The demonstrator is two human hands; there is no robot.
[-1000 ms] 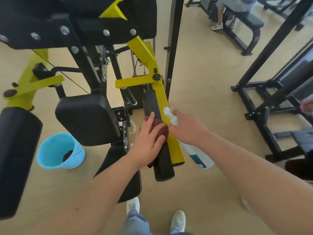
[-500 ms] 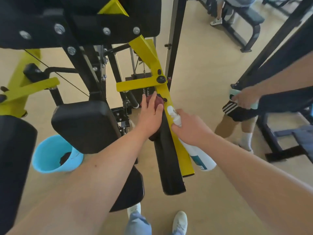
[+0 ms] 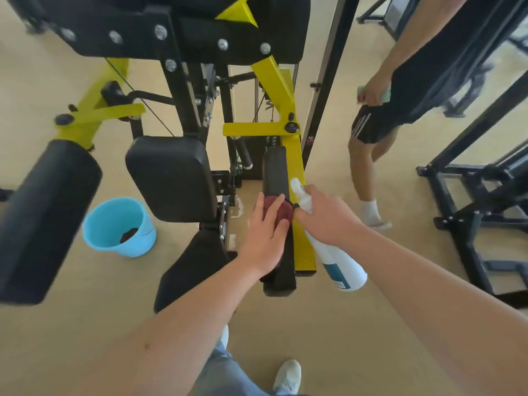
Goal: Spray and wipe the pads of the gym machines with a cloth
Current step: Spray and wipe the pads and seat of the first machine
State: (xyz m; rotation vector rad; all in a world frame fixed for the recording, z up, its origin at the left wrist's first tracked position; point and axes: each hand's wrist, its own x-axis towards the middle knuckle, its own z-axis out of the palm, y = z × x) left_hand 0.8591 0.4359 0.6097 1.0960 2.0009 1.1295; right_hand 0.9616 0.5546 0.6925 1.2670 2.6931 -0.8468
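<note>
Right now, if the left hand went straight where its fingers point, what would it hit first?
More of the long black pad under the left hand and its cloth. Past the pad's end, the yellow bar looks next, though depth is unclear.

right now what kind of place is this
A gym, most likely: a yellow-framed machine with black pads, more black machine frames on the right, and a second person in sports shorts walking past.
</note>
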